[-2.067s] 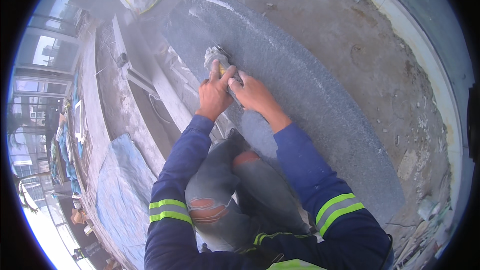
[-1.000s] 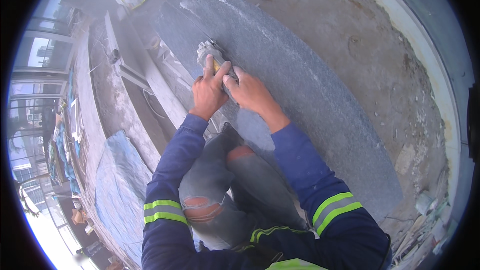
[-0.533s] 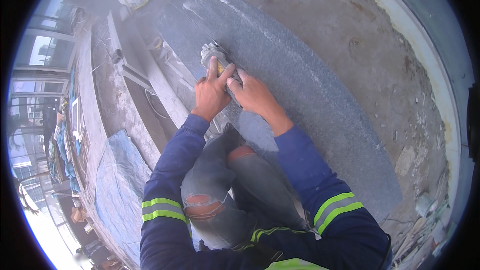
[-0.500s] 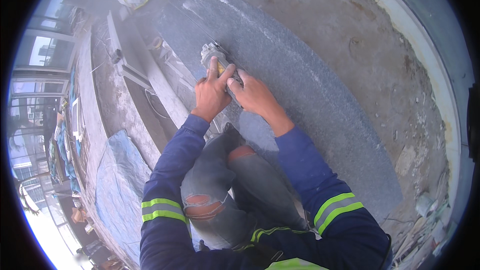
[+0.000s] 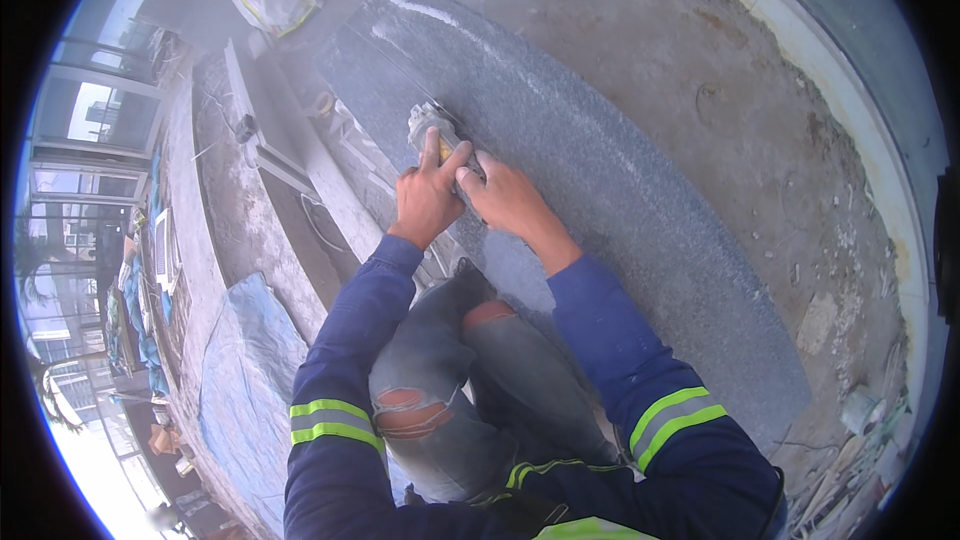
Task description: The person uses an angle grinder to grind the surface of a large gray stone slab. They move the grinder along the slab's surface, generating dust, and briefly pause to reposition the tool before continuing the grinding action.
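Both my hands are closed around a dusty angle grinder [image 5: 420, 122] with a bit of yellow on its body. My left hand [image 5: 430, 195] wraps it from the left, its index finger stretched along the tool. Close beside it, my right hand [image 5: 505, 198] grips the rear part. The grinder's disc [image 5: 440, 110] stands edge-on at the surface of a large grey stone slab [image 5: 600, 200] with a curved outer edge. A thin straight cut line [image 5: 395, 62] runs from the disc toward the slab's far left edge. Pale dust streaks lie along the slab's far side.
A long pale panel [image 5: 335, 180] and scraps lie left of the slab. A blue tarp [image 5: 250, 360] covers ground at the lower left. White bags [image 5: 280, 2] sit at the far left in hazy dust. Rubble [image 5: 850, 480] lies at the lower right, near a wall base [image 5: 850, 100].
The whole view has shifted slightly, so the slab and surroundings sit a little lower. My hands keep their grip on the grinder, which has moved little, if at all, along the cut line.
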Motion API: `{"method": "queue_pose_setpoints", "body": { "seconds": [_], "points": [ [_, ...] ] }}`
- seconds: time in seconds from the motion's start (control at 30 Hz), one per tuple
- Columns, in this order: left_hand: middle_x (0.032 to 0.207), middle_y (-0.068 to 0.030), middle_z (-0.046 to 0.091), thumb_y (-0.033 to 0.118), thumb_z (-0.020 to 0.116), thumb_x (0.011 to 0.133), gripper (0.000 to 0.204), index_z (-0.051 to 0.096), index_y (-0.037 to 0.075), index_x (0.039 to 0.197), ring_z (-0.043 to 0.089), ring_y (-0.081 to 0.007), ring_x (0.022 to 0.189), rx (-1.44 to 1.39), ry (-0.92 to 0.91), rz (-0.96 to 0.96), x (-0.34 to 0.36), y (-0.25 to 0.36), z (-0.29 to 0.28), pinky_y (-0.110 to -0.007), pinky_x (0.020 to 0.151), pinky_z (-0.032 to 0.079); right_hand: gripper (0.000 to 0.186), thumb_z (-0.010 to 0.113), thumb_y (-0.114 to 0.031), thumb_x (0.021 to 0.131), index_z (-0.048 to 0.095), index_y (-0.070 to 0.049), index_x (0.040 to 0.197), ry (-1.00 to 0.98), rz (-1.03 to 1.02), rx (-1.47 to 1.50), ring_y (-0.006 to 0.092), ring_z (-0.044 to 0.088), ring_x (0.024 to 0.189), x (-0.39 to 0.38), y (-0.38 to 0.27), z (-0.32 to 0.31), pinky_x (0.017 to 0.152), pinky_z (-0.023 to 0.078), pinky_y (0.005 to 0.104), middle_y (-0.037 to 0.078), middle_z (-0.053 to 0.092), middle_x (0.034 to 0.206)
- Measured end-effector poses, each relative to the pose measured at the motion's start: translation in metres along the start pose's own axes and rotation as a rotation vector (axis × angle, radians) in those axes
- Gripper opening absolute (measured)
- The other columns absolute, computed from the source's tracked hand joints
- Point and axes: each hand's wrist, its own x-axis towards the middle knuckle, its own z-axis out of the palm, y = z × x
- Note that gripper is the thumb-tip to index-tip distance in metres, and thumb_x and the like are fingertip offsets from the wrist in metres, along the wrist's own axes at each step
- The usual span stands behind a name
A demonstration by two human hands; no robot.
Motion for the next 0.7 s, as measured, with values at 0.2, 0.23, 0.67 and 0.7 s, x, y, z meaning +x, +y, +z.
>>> {"method": "queue_pose_setpoints", "body": {
  "seconds": [0.2, 0.23, 0.67, 0.7],
  "points": [
    [0.164, -0.0325, 0.052, 0.017, 0.086, 0.075, 0.076, 0.065, 0.036, 0.145, 0.08, -0.0407, 0.108, 0.017, 0.05, 0.017, -0.001, -0.003, 0.011, -0.046, 0.083, 0.067, 0.08, 0.051, -0.048, 0.111, 0.043, 0.008, 0.167, -0.013, 0.021, -0.029, 0.0423, 0.08, 0.102, 0.0, 0.001, 0.001, 0.099, 0.06, 0.0494, 0.034, 0.075, 0.128],
    [0.164, -0.0312, 0.053, 0.02, 0.087, 0.077, 0.073, 0.065, 0.036, 0.145, 0.081, -0.0406, 0.098, 0.019, 0.072, 0.023, 0.003, -0.006, 0.013, -0.046, 0.08, 0.067, 0.08, 0.051, -0.048, 0.111, 0.042, 0.008, 0.167, -0.04, 0.045, -0.006, 0.0421, 0.08, 0.103, 0.005, -0.001, 0.001, 0.099, 0.06, 0.0491, 0.034, 0.075, 0.13],
    [0.165, -0.032, 0.052, 0.014, 0.086, 0.073, 0.08, 0.064, 0.037, 0.146, 0.079, -0.043, 0.117, 0.031, 0.015, 0.003, -0.007, 0.004, 0.01, -0.047, 0.086, 0.067, 0.077, 0.048, -0.049, 0.112, 0.045, 0.005, 0.166, -0.07, 0.094, 0.031, 0.0504, 0.061, 0.143, -0.015, -0.005, -0.01, 0.121, 0.046, 0.056, 0.034, 0.065, 0.15],
    [0.166, -0.0311, 0.051, 0.017, 0.086, 0.075, 0.077, 0.064, 0.037, 0.146, 0.08, -0.0423, 0.108, 0.034, 0.023, 0.008, -0.004, 0.002, 0.011, -0.047, 0.083, 0.067, 0.077, 0.048, -0.049, 0.112, 0.045, 0.005, 0.166, -0.066, 0.091, 0.029, 0.0503, 0.061, 0.142, -0.013, -0.006, -0.01, 0.121, 0.046, 0.0562, 0.034, 0.065, 0.15]
  ]
}}
